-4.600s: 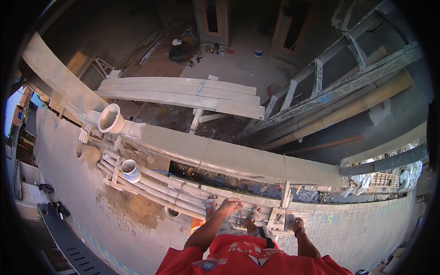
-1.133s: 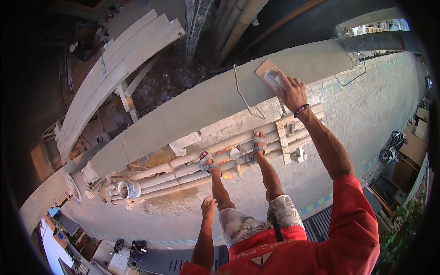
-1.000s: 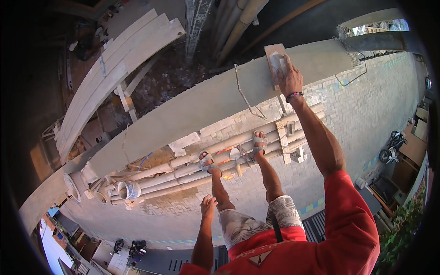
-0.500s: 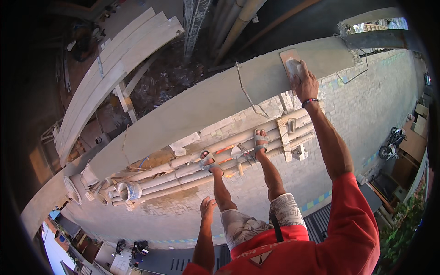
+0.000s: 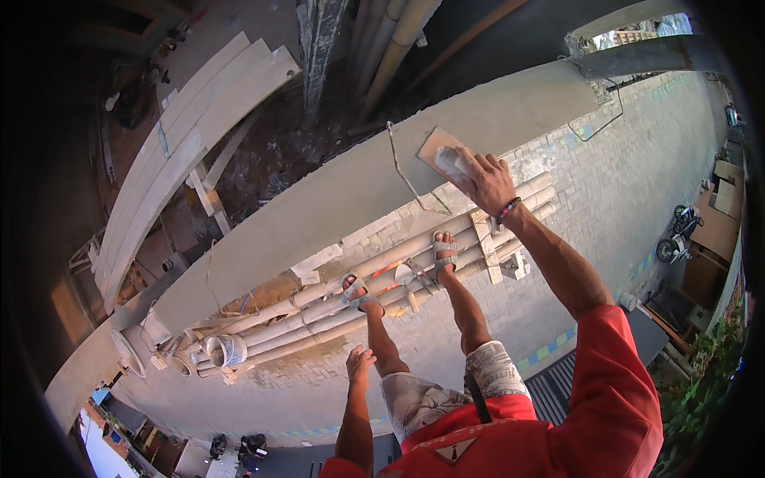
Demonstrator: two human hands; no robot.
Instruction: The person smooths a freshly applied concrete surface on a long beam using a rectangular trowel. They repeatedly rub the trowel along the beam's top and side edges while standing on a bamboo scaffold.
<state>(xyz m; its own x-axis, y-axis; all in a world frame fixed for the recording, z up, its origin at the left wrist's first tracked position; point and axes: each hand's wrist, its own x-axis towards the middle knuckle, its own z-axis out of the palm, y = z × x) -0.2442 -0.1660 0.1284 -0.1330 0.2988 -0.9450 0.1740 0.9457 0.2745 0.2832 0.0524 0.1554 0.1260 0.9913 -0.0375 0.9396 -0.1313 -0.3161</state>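
Note:
My right hand (image 5: pixel 488 182), a beaded bracelet at its wrist, grips the handle of a plastering float (image 5: pixel 436 149). The float has a flat, tan rectangular board and a whitish, plaster-smeared handle. Its board lies against the smooth grey surface of a long, curved concrete beam (image 5: pixel 319 209), close to a bent metal rod (image 5: pixel 401 170) that sticks out of it. My left hand (image 5: pixel 361 363) hangs by my left leg with nothing in it, its fingers loosely apart.
My sandalled feet stand on bamboo poles (image 5: pixel 271 335) high above a paved ground (image 5: pixel 637 159). A plaster-smeared bucket (image 5: pixel 226 350) and a trowel (image 5: pixel 404 274) rest on the poles. Another bent rod (image 5: pixel 620 107) juts out at right. Curved boards (image 5: pixel 191 111) stand beyond the beam.
My right hand has drawn the float leftward and slightly nearer along the beam, and the float has turned. My left hand stays low by my leg. The whole view has shifted slightly.

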